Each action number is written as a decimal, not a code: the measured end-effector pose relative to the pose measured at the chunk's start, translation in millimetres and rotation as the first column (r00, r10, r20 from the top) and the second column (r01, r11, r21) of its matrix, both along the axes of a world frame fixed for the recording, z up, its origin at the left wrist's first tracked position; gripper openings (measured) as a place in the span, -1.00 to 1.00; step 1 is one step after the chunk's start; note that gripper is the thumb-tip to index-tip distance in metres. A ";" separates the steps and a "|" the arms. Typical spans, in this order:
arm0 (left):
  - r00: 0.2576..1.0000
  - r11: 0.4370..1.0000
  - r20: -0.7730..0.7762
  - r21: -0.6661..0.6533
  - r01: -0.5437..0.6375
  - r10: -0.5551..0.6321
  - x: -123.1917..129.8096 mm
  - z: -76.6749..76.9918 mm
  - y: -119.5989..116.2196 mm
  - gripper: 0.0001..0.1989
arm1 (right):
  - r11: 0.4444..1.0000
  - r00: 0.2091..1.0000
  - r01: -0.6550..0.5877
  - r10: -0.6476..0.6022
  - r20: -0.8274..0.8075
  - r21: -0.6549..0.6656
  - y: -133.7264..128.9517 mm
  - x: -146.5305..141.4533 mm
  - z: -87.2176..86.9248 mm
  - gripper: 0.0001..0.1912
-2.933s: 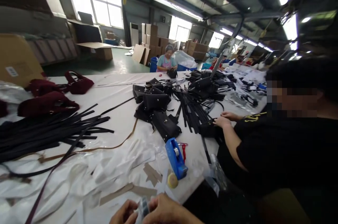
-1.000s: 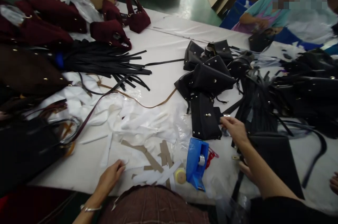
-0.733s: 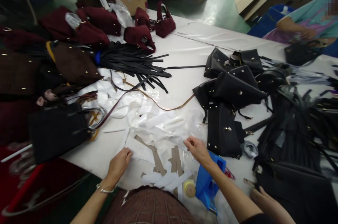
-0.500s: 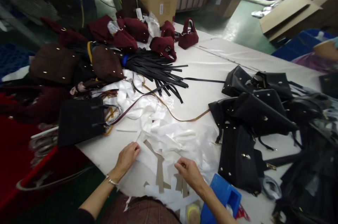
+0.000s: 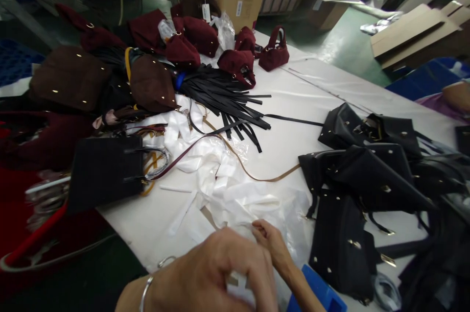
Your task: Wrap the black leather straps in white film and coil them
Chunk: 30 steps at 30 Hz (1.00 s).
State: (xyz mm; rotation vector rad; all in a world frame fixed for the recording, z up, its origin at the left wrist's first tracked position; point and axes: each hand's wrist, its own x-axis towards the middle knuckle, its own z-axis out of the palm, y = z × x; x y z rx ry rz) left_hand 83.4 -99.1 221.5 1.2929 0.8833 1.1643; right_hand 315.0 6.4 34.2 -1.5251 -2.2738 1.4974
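Observation:
My left hand [image 5: 216,273] is raised close to the camera, its fingers curled in; whatever they hold is hidden. Behind it, my right hand [image 5: 271,244] has thumb and fingers pinched at the edge of a white strip [image 5: 244,225], low over the table. White ribbon-like strips and clear plastic [image 5: 227,180] lie heaped just beyond both hands. Part of a grey-brown strip [image 5: 208,216] shows in front of the heap. A blue bin [image 5: 317,292] stands beside my right forearm.
Black handbags [image 5: 341,243] are piled on the right, near a grey roll [image 5: 387,292]. Brown bags [image 5: 152,83], dark red bags [image 5: 273,52] and a bundle of black straps [image 5: 223,94] cover the left and back. A co-worker's arm [image 5: 457,96] shows at far right.
My left hand has come off the white material on the table and risen toward the camera, moving right. My right hand has shifted slightly. The view has turned a little.

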 end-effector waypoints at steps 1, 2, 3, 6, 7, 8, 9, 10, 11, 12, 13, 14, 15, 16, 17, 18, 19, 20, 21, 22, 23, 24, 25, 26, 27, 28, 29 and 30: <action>0.996 0.998 -0.068 -0.032 -0.058 0.056 -0.2 -15.1 14.6 -0.65 | 1.000 1.000 0.023 -0.023 -0.006 0.019 6.5 -2.0 2.8 -0.75; 0.977 0.988 -0.173 -0.065 -0.137 0.124 -1.2 -33.3 30.2 -0.64 | 0.998 0.999 0.047 -0.047 -0.010 0.037 13.8 -3.3 5.4 -0.74; 0.932 0.969 -0.307 -0.089 -0.229 0.192 -3.5 -53.6 45.8 -0.63 | 0.996 0.997 0.072 -0.072 -0.012 0.056 21.4 -3.7 7.5 -0.73; 0.682 0.905 -0.678 -0.058 -0.422 0.275 -22.4 -115.4 86.3 -0.65 | 0.986 0.991 0.132 -0.132 -0.001 0.098 44.7 1.0 8.6 -0.67; 0.598 0.872 -0.742 -0.039 -0.488 0.302 -32.6 -133.0 96.8 -0.69 | 0.983 0.989 0.146 -0.148 0.004 0.112 51.7 3.9 7.4 -0.66; 0.518 0.840 -0.787 0.001 -0.542 0.335 -43.7 -148.1 106.1 -0.75 | 0.979 0.986 0.162 -0.164 0.009 0.121 58.1 6.9 5.8 -0.65; 0.445 0.817 -0.820 0.046 -0.575 0.360 -54.7 -160.7 114.5 -0.82 | 0.976 0.983 0.180 -0.183 0.012 0.126 63.8 9.6 3.9 -0.64; 0.382 0.808 -0.847 0.090 -0.582 0.369 -64.5 -171.0 122.1 -0.88 | 0.972 0.979 0.199 -0.202 0.014 0.127 68.7 11.7 1.8 -0.62; 0.334 0.819 -0.871 0.124 -0.561 0.360 -72.2 -179.5 129.1 -0.93 | 0.968 0.975 0.219 -0.223 0.011 0.125 72.8 13.1 -0.2 -0.61; 0.304 0.847 -0.894 0.137 -0.514 0.329 -77.2 -186.8 135.5 -0.92 | 0.964 0.971 0.238 -0.241 0.005 0.119 76.4 13.5 -2.1 -0.59; 0.291 0.882 -0.915 0.126 -0.454 0.280 -79.5 -193.2 141.2 -0.87 | 0.961 0.967 0.251 -0.253 -0.001 0.113 79.6 13.0 -3.6 -0.58; 0.289 0.915 -0.931 0.099 -0.390 0.223 -79.5 -199.0 146.0 -0.82 | 0.960 0.966 0.258 -0.259 -0.004 0.110 82.5 11.6 -4.7 -0.57; 0.292 0.940 -0.941 0.067 -0.335 0.172 -77.9 -204.2 149.7 -0.80 | 0.960 0.966 0.258 -0.259 -0.003 0.112 85.4 9.5 -5.2 -0.57; 0.297 0.955 -0.946 0.038 -0.295 0.129 -75.9 -208.6 152.1 -0.80 | 0.960 0.967 0.252 -0.254 0.001 0.120 88.5 7.0 -5.1 -0.57; 0.302 0.961 -0.948 0.015 -0.275 0.101 -74.2 -211.9 153.2 -0.82 | 0.961 0.970 0.241 -0.244 0.006 0.131 91.9 4.1 -4.6 -0.57; 0.306 0.962 -0.948 -0.001 -0.272 0.086 -73.6 -213.9 152.8 -0.84 | 0.963 0.972 0.229 -0.233 0.009 0.144 95.7 1.2 -3.7 -0.58; 0.305 0.960 -0.949 -0.007 -0.279 0.082 -74.6 -214.2 151.2 -0.86 | 0.963 0.974 0.221 -0.225 0.008 0.156 99.9 -1.6 -2.7 -0.58; 0.299 0.958 -0.950 -0.001 -0.287 0.089 -76.7 -212.8 148.4 -0.85 | 0.961 0.975 0.218 -0.221 0.003 0.169 104.5 -4.1 -1.6 -0.59; 0.282 0.953 -0.953 0.021 -0.302 0.110 -79.5 -209.7 144.8 -0.85 | 0.959 0.975 0.219 -0.222 -0.004 0.181 109.4 -6.4 -0.7 -0.59; 0.253 0.946 -0.956 0.060 -0.320 0.146 -81.7 -205.2 140.6 -0.86 | 0.955 0.974 0.226 -0.228 -0.010 0.195 114.7 -8.2 0.1 -0.60; 0.218 0.934 -0.956 0.116 -0.338 0.198 -82.3 -199.7 136.3 -0.88 | 0.948 0.971 0.236 -0.239 -0.016 0.211 120.2 -9.7 0.7 -0.61; 0.190 0.921 -0.948 0.178 -0.348 0.255 -79.9 -193.8 132.0 -0.88 | 0.941 0.967 0.251 -0.253 -0.021 0.228 126.0 -10.8 1.1 -0.61; 0.181 0.911 -0.935 0.231 -0.343 0.305 -73.7 -188.0 127.8 -0.88 | 0.933 0.963 0.267 -0.269 -0.025 0.242 131.9 -11.6 1.5 -0.62; 0.202 0.912 -0.920 0.263 -0.316 0.336 -63.4 -182.9 123.9 -0.88 | 0.925 0.958 0.283 -0.286 -0.025 0.253 137.9 -12.1 1.8 -0.62; 0.256 0.928 -0.906 0.271 -0.257 0.336 -49.4 -179.0 120.3 -0.88 | 0.917 0.953 0.298 -0.304 -0.020 0.264 144.1 -12.4 2.2 -0.63; 0.331 0.951 -0.894 0.260 -0.168 0.303 -32.4 -176.6 117.3 -0.86 | 0.909 0.946 0.313 -0.323 -0.011 0.274 150.4 -12.6 2.8 -0.64; 0.403 0.969 -0.882 0.240 -0.061 0.244 -13.9 -175.7 115.3 -0.84 | 0.901 0.940 0.328 -0.342 0.001 0.284 156.7 -12.8 3.7 -0.64; 0.453 0.976 -0.875 0.216 0.042 0.174 4.6 -176.3 114.7 -0.84 | 0.893 0.933 0.342 -0.360 0.009 0.292 162.9 -13.1 4.9 -0.64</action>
